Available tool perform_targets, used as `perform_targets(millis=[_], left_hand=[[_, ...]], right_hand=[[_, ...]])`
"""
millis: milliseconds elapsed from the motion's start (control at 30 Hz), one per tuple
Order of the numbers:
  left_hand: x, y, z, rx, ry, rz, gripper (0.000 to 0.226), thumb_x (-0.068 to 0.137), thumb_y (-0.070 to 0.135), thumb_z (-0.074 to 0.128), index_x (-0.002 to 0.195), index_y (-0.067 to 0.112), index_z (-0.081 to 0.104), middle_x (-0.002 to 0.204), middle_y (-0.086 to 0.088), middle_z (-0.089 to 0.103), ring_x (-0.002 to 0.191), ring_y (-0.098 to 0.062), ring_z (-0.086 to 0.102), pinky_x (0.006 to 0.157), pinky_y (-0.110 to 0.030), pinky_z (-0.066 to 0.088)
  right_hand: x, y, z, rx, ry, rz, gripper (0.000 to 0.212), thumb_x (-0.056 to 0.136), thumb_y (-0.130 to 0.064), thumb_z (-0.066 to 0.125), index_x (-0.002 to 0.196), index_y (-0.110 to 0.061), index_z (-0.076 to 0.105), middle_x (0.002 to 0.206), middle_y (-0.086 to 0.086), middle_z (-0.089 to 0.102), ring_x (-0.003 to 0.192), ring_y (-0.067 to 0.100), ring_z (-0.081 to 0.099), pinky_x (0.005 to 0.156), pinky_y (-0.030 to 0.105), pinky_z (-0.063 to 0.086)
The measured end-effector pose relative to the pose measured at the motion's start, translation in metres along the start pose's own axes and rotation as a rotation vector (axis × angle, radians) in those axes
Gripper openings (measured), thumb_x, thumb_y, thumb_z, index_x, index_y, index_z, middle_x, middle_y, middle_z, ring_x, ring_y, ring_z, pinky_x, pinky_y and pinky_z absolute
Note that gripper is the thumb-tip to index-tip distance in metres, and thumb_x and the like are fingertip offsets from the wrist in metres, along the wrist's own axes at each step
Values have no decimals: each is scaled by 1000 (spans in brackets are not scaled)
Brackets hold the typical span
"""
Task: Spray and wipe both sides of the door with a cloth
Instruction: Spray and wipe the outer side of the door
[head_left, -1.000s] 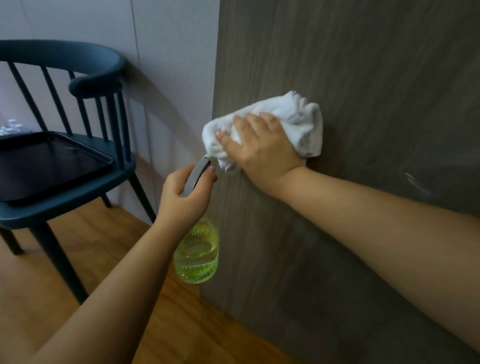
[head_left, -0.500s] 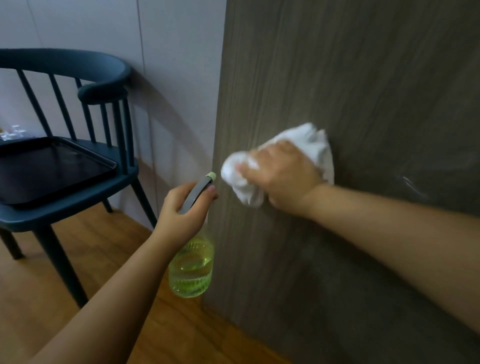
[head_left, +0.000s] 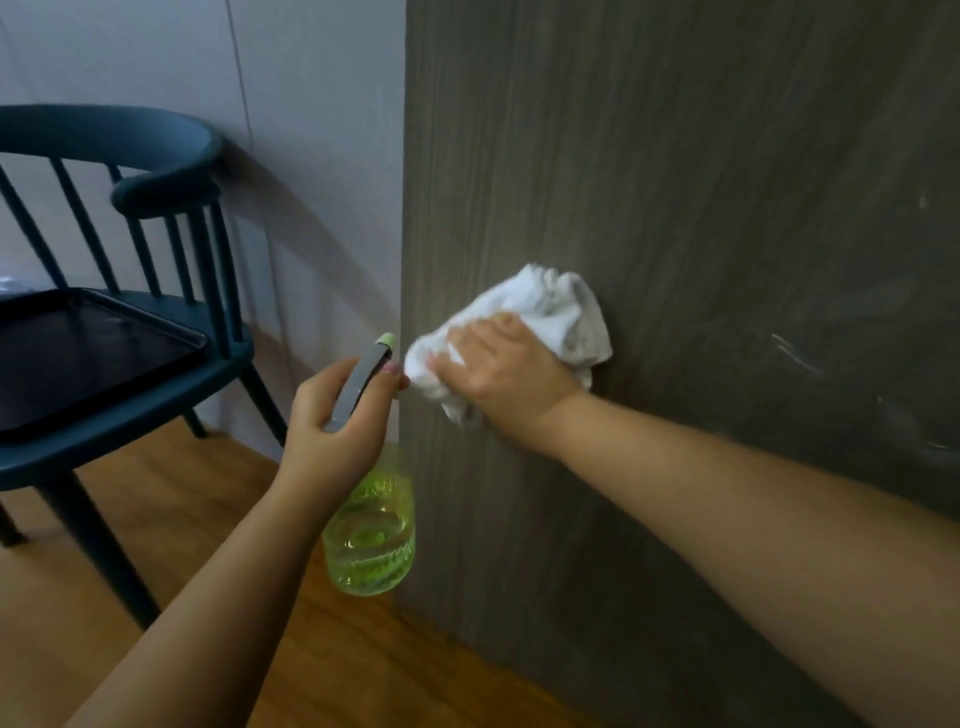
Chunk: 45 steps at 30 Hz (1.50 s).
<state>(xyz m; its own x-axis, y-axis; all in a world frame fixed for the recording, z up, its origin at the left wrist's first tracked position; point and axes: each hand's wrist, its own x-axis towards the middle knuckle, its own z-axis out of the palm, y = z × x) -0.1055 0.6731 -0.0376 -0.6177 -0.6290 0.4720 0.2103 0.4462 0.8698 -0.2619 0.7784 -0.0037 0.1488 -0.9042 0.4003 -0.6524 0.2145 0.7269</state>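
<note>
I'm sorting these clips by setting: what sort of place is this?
Probably a room in a home or office: a grey wood-grain door, a wooden floor, a plain panelled wall and a dark blue spindle-back chair holding a black tray.

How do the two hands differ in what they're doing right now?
The left hand grips the green spray bottle by its grey trigger head, held in the air just off the door edge; the right hand lies flatter, pressing a crumpled white cloth against the door face. The left hand sits lower and touches no surface; the right bears on the door through the cloth. Both are bare and each handles one cleaning item.
</note>
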Motion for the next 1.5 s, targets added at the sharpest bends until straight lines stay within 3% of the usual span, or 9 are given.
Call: perform_targets(millis=[100, 233, 400, 500, 600, 767, 1100, 1267, 1500], left_hand=[[-9, 4, -1, 4, -60, -5, 16, 96, 19, 55, 87, 20, 68, 83, -17, 69, 75, -26, 64, 65, -32, 53], [-19, 11, 5, 31, -142, 2, 14, 95, 28, 58, 88, 24, 69, 83, -8, 71, 77, -21, 66, 71, -36, 55], [-30, 22, 24, 4, -187, -40, 23, 93, 37, 58, 88, 20, 72, 77, 2, 71, 71, -10, 67, 62, -36, 54], [-39, 28, 38, -11, -223, -50, 22, 97, 27, 57, 90, 14, 73, 65, 12, 65, 55, 3, 58, 52, -14, 40], [-45, 32, 50, -21, -266, -71, 21, 96, 26, 57, 89, 14, 72, 71, 4, 67, 52, 2, 54, 53, -17, 41], [-55, 33, 67, 2, -348, -92, 27, 95, 27, 59, 89, 3, 70, 82, -30, 64, 54, -13, 50, 49, -22, 39], [-73, 13, 81, -18, -391, -72, 41, 83, 48, 55, 83, 9, 69, 79, -22, 67, 72, -36, 64, 64, -46, 54], [-80, 6, 82, -50, -373, -7, 37, 86, 41, 53, 82, 7, 66, 75, -15, 66, 70, -25, 65, 63, -25, 53], [-79, 16, 76, -92, -247, -2, 32, 86, 45, 54, 89, 17, 70, 83, -15, 69, 79, -30, 65, 69, -42, 53]], right_hand=[[-24, -8, 3, -60, -231, -40, 36, 61, -36, 71, 95, -26, 73, 88, 1, 69, 81, 21, 65, 87, 37, 35], [-43, 13, -29, 130, -52, 92, 30, 77, -16, 43, 87, -14, 72, 80, 10, 67, 72, 30, 64, 80, 43, 40], [-71, 67, -96, 161, 98, 457, 48, 78, -18, 42, 119, -15, 66, 106, 13, 67, 88, 37, 63, 80, 42, 40], [-95, 94, -133, 99, 2, 687, 56, 80, -18, 45, 136, -23, 53, 127, 14, 55, 115, 39, 50, 95, 45, 31], [-120, 110, -146, -17, -183, 803, 64, 90, -24, 52, 149, -30, 29, 138, 16, 43, 127, 38, 38, 104, 49, 25], [-115, 118, -145, -7, -222, 782, 71, 90, -27, 55, 151, -29, 21, 133, 17, 47, 123, 39, 43, 101, 48, 30], [-134, 121, -134, -37, -98, 666, 69, 86, -26, 58, 149, -24, 31, 122, 20, 55, 113, 42, 50, 97, 49, 33], [-137, 121, -130, -36, -45, 662, 66, 84, -31, 50, 147, -23, 32, 117, 18, 57, 109, 40, 52, 95, 48, 34], [-109, 100, -117, -31, 63, 779, 65, 88, -22, 53, 149, -25, 32, 123, 16, 54, 113, 39, 49, 95, 49, 33]])
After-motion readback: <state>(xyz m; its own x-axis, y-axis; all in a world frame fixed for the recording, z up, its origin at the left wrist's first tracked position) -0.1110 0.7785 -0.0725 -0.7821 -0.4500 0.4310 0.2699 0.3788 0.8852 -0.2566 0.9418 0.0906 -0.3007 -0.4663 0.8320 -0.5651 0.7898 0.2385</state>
